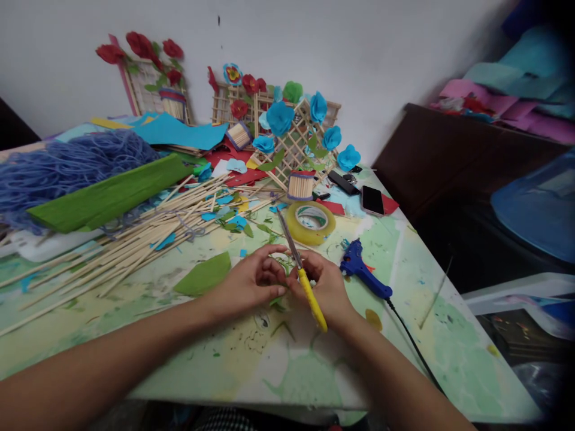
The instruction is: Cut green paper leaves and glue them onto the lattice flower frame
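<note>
Scissors (311, 299) with a yellow handle lie across my right hand (331, 286), their closed blades pointing up and away toward the tape. The thumb and fingers of that hand are curled inward. Facing it, my left hand (251, 276) has bent fingers, with its thumb close to the right fingertips; whatever the left fingers pinch is too small or hidden to name. Thin green paper scraps (279, 306) are under and between the hands. A cut piece of green crepe paper (204, 275) lies left of my left hand.
A roll of clear tape (309, 238) sits beyond my hands, with a blue glue gun (366, 272) to the right. Bamboo sticks (148, 239), purple yarn (85, 161) and green crepe paper (112, 191) cover the left. Behind stand stick lattices (291, 146) with paper flowers; a phone (372, 200) lies right.
</note>
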`<state>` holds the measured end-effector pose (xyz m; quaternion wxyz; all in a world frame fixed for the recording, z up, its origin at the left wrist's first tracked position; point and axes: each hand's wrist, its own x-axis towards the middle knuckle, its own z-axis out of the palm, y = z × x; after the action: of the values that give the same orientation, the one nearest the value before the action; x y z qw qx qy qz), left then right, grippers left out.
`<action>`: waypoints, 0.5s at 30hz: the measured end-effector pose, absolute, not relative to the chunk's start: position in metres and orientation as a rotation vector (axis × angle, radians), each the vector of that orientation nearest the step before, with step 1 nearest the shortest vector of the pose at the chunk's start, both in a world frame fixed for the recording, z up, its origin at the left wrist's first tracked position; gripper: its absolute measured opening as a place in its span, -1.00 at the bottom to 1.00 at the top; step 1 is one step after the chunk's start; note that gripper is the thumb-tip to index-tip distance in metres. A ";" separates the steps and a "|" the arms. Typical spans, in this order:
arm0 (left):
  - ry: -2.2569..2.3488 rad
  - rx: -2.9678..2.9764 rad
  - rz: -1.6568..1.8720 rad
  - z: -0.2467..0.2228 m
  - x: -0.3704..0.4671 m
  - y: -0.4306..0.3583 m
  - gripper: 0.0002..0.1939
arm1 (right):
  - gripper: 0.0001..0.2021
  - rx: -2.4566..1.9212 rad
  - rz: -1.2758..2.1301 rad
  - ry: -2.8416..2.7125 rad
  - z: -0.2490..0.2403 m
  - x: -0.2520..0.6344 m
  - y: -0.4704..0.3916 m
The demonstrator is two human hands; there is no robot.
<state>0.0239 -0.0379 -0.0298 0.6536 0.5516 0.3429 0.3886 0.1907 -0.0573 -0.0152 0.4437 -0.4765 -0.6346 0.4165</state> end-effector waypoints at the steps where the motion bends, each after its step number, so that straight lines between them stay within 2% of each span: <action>1: 0.780 1.253 0.898 -0.029 0.024 -0.038 -0.39 | -0.62 -1.193 1.026 -1.582 -0.015 0.191 -0.057; 15: 0.826 1.177 0.954 -0.027 0.020 -0.030 -0.39 | -0.56 -1.187 1.071 -1.527 -0.021 0.189 -0.057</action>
<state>0.0202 -0.0305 -0.0267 0.6504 0.5180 0.3636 0.4200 0.1887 -0.0575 -0.0215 0.4488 -0.4799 -0.6171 0.4329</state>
